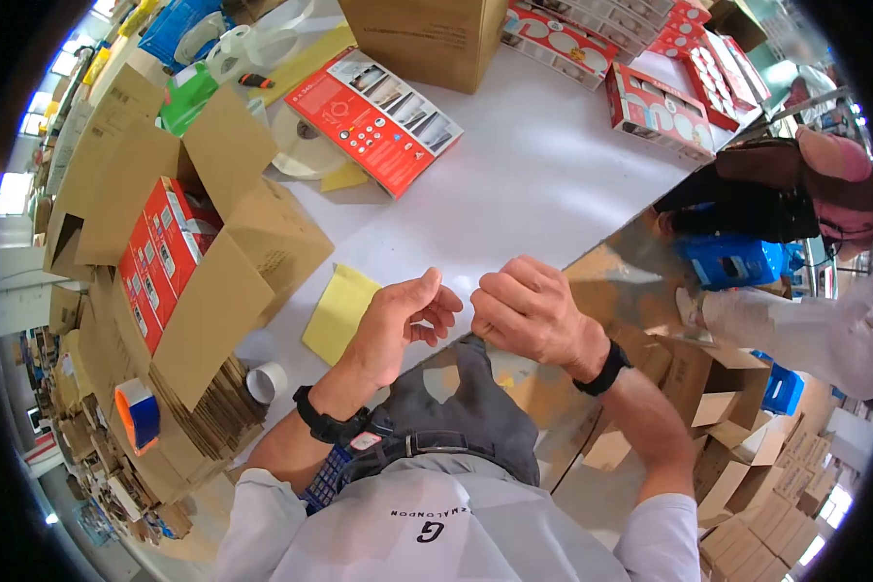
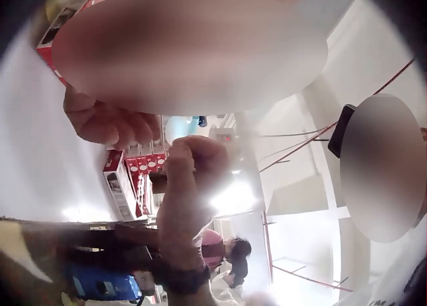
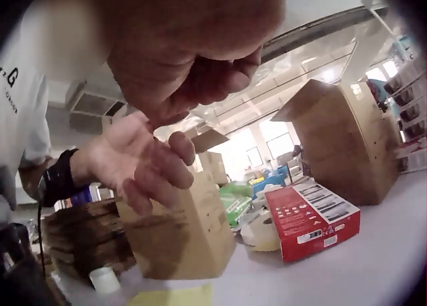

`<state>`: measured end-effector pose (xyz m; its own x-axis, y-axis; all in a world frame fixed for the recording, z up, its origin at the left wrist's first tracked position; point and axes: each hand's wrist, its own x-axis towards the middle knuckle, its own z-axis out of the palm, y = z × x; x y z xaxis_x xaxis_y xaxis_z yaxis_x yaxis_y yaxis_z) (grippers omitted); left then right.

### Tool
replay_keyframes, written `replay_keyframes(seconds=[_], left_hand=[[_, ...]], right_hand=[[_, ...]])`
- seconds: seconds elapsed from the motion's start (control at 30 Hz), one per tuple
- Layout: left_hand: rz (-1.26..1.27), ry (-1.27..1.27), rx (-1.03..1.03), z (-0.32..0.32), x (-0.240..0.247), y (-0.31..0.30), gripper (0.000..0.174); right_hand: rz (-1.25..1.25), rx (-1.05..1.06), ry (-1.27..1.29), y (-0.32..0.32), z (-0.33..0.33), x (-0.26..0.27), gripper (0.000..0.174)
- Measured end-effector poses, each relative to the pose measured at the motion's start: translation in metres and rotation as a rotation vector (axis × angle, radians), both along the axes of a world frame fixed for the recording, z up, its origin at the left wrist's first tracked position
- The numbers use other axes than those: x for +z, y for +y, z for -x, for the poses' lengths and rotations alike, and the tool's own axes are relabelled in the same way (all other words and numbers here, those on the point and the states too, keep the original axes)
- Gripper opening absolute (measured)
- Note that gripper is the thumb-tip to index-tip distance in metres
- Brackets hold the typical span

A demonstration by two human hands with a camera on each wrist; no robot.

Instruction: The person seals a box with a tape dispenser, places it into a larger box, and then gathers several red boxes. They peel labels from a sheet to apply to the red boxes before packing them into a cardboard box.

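Both bare hands are raised in front of the body, close together over the table's near edge. The left hand (image 1: 403, 325) has its fingers loosely bent and its thumb apart from them, palm towards the other hand; nothing shows in it. The right hand (image 1: 529, 310) is curled into a fist, and I cannot tell whether something small is inside. In the right wrist view the left hand (image 3: 143, 163) appears just below the right hand's bent fingers (image 3: 220, 79). A yellow sheet (image 1: 341, 312) lies on the white table beside the left wrist.
An open carton (image 1: 296, 242) holding red boxes (image 1: 170, 257) stands at left. Behind it are a red printed box (image 1: 378, 121), a tape roll (image 1: 296, 145) and another carton (image 1: 427, 44). Red packages (image 1: 660, 112) sit at the far right; a person (image 1: 795, 184) stands beyond.
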<state>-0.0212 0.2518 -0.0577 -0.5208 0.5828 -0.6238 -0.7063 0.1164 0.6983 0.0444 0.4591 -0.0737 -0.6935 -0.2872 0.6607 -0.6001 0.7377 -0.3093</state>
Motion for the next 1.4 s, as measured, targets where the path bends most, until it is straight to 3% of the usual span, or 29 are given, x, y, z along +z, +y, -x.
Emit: replay_keyframes(seconds=[0.27, 0.37, 0.47, 0.5, 0.6, 0.73, 0.9, 1.0, 1.07, 1.1, 1.2, 1.3, 1.4], left_hand=[[0.067, 0.011, -0.04, 0.008, -0.019, 0.01, 0.018], [0.035, 0.153, 0.118, 0.008, -0.021, 0.011, 0.011], [0.01, 0.273, 0.165, 0.012, -0.023, 0.011, 0.01], [0.018, 0.295, 0.18, 0.012, -0.023, 0.013, 0.01], [0.04, 0.35, 0.214, 0.009, -0.023, 0.027, 0.01], [0.09, 0.42, 0.229, 0.004, -0.029, 0.045, 0.008], [0.209, 0.561, 0.119, 0.008, -0.026, 0.063, 0.015], [0.34, 0.821, 0.325, 0.041, -0.059, 0.059, 0.033], [0.341, 0.734, 0.577, 0.09, -0.116, 0.043, 0.047], [0.346, 0.59, 0.681, 0.112, -0.105, 0.046, 0.055], [0.537, 0.6, 0.79, 0.17, -0.145, 0.037, 0.062], [0.299, 0.374, 0.657, 0.204, -0.161, 0.029, 0.064], [0.436, 0.218, 0.696, 0.214, -0.164, 0.037, 0.055]], right_hand=[[-0.219, 0.157, -0.061, 0.022, -0.001, 0.007, 0.02], [0.239, -0.095, -0.224, 0.021, -0.012, -0.009, 0.014], [1.02, -0.269, -0.983, 0.017, -0.025, -0.025, 0.026], [1.154, -0.211, -1.082, 0.016, -0.021, -0.027, 0.04], [1.375, -0.055, -1.143, 0.011, -0.013, -0.031, 0.045], [1.31, -0.009, -1.18, 0.018, 0.0, -0.029, 0.044], [1.461, -0.061, -1.004, 0.028, 0.009, -0.045, 0.014], [1.487, -0.12, -0.855, 0.039, 0.022, -0.056, 0.012], [1.528, -0.158, -0.79, 0.052, 0.038, -0.076, 0.011], [1.464, -0.148, -0.825, 0.061, 0.047, -0.09, 0.012], [1.202, -0.119, -0.806, 0.079, 0.092, -0.105, 0.016], [1.108, -0.069, -0.931, 0.091, 0.158, -0.114, 0.019], [0.978, -0.066, -0.929, 0.093, 0.233, -0.13, 0.02]])
